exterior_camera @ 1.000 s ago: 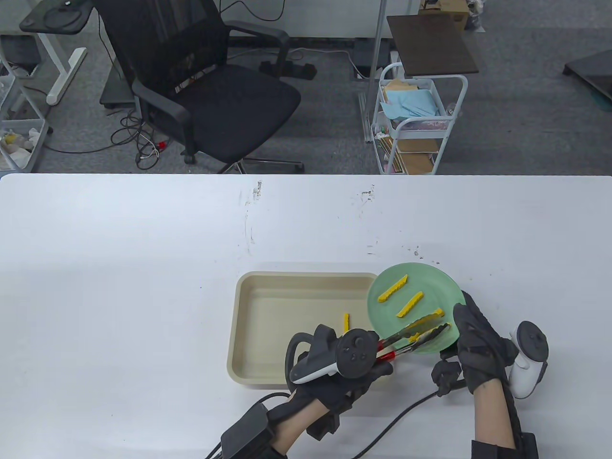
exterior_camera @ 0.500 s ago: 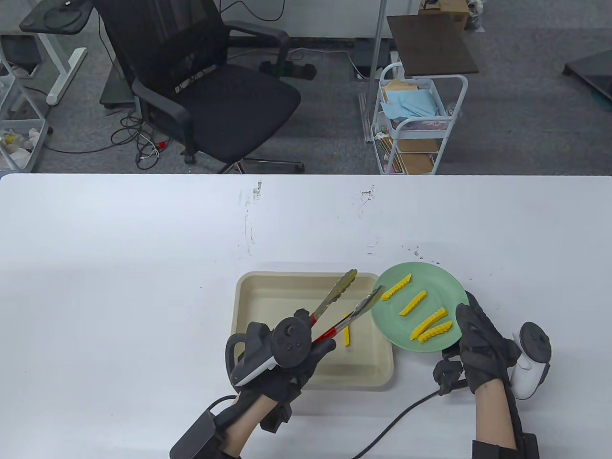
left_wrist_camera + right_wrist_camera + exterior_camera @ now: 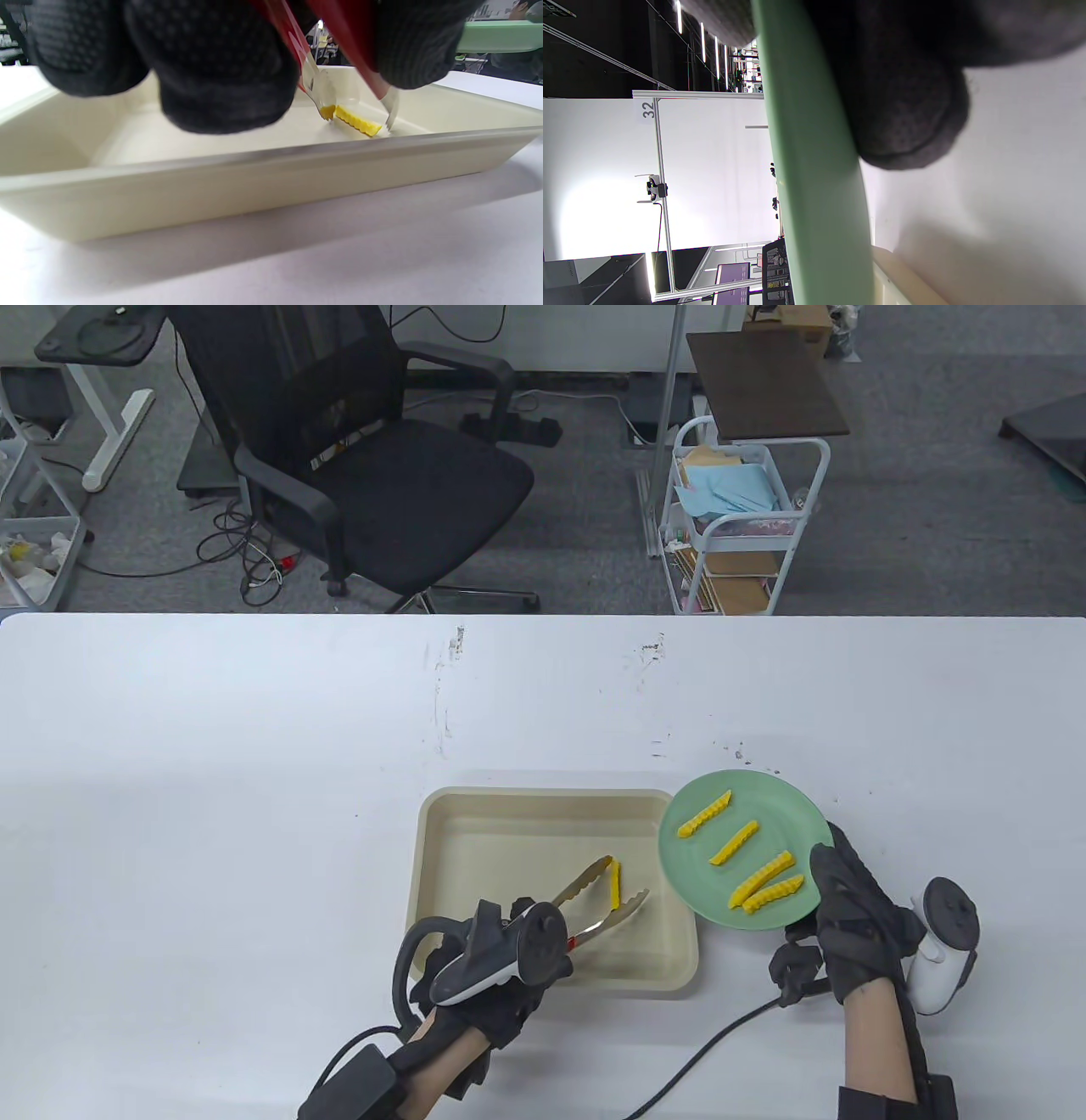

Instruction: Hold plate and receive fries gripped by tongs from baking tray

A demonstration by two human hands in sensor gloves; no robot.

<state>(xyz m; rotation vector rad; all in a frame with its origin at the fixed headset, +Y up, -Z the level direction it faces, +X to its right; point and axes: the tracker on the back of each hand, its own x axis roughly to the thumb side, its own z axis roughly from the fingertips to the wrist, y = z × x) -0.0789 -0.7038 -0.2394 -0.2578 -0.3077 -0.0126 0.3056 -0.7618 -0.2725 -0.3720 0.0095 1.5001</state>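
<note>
- Tongs [image 3: 604,904], gripped by the left hand [image 3: 484,984], straddle the last fry [image 3: 614,886] in the tray [image 3: 441,891]: pinch it mid-length, then lift clear of the wall.
- Right hand [image 3: 853,929] grips the plate [image 3: 679,865] by its near right rim, just right of the tray; keep it level.
- Left wrist view shows both tips down at the fry's ends; the table view shows four fries on the plate.

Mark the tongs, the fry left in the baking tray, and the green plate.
tongs [image 3: 594,909]: table view, lower metal arm.
fry [image 3: 615,882]: table view, its middle, between the tong tips.
green plate [image 3: 768,806]: table view, bare far surface.
</note>
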